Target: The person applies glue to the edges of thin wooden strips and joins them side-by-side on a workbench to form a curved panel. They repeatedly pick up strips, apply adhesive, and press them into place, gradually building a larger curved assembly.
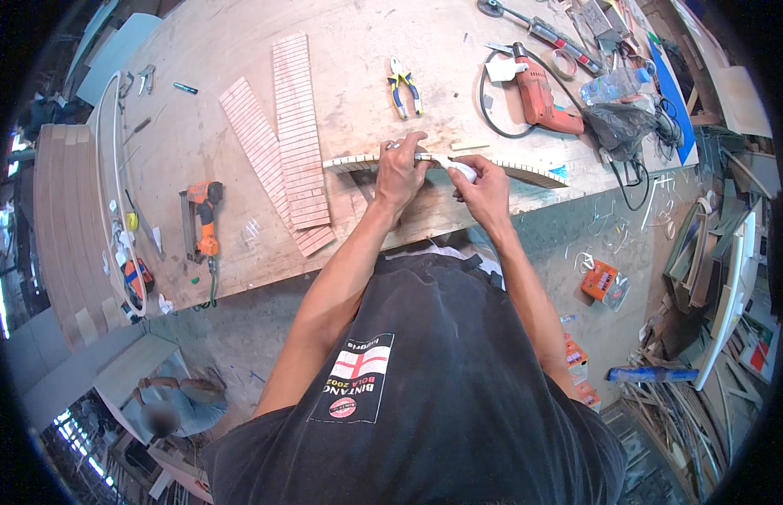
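A curved, kerf-cut wooden strip (pixel 530 175) stands on edge near the front of the workbench, bowed away from me. My left hand (pixel 397 178) is closed around its middle-left part, thumb and fingers pinching it. In my right hand (pixel 485 192) is a small white bottle (pixel 463 168), its narrow tip pointing left along the strip's upper edge toward my left fingers. Its exact kind is hard to make out. Two flat slotted strips lie to the left, the upright one (pixel 299 135) overlapping the slanted one (pixel 257 143). Pliers (pixel 401 87) with blue and yellow handles rest beyond my hands.
An orange nail gun (pixel 204 219) sits at the left on the workbench (pixel 214 50). A red corded drill (pixel 538 94), a plastic bottle (pixel 614 86) and a black bag (pixel 620 128) crowd the right. Wood offcuts (pixel 677 421) lie at lower right; another person (pixel 177 408) sits at lower left.
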A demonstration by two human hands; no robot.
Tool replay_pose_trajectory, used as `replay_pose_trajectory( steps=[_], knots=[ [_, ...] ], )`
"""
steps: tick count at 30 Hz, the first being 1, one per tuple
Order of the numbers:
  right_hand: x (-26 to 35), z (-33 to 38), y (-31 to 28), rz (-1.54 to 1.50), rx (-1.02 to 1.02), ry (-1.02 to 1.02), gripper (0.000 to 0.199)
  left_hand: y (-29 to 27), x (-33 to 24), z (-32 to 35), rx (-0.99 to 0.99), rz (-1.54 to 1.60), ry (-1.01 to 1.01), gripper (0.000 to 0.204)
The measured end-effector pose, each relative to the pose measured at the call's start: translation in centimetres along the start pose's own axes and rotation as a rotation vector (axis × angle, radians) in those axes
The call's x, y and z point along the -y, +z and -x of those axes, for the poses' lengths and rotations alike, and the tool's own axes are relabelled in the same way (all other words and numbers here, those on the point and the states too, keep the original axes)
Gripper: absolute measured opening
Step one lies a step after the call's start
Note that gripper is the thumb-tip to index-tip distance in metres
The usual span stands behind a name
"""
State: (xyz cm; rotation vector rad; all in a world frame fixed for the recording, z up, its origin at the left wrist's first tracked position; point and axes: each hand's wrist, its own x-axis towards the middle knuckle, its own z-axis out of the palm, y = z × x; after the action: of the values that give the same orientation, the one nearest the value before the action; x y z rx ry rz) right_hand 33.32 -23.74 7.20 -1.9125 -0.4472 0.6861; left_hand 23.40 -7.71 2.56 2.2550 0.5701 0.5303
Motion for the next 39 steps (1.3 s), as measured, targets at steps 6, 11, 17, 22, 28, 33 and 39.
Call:
replay_pose_trajectory(
  steps=[6, 11, 17, 22, 28, 33, 39],
  knots=[
    [1.1, -0.1, 1.0, 0.036, 0.031, 0.026, 0.026, 0.0, -0.1, 0.0, -0.042, 0.006, 0.057, 0.066],
    [1.1, -0.4, 1.0, 0.102, -0.008, -0.030, 0.025, -0.2, 0.1, -0.4, -0.075, 0.037, 0.071, 0.074],
    [-0.8, 2.7, -2.8, -0.194, -0.089, 0.109, 0.031, -0.7, 0.0, -0.7, -0.104, 0.044, 0.090, 0.079],
    [-3.4, 7.6, -5.7, -0.452, -0.226, 0.174, 0.042, -1.8, 0.0, -0.8, 0.048, 0.158, 0.013, 0.077],
    [-7.0, 11.8, -6.5, -0.749, -0.347, 0.210, 0.038, -1.5, -0.2, -1.4, 0.051, 0.043, 0.104, 0.072],
    [-5.0, 10.8, -6.5, -0.883, -0.300, 0.146, 0.026, -1.4, -0.8, -1.8, 0.112, -0.106, 0.098, 0.063],
    [-3.6, 1.6, -9.2, -0.519, -0.080, -0.004, 0.018, -0.6, -1.3, -2.0, 0.185, -0.219, 0.041, 0.046]
  ],
)
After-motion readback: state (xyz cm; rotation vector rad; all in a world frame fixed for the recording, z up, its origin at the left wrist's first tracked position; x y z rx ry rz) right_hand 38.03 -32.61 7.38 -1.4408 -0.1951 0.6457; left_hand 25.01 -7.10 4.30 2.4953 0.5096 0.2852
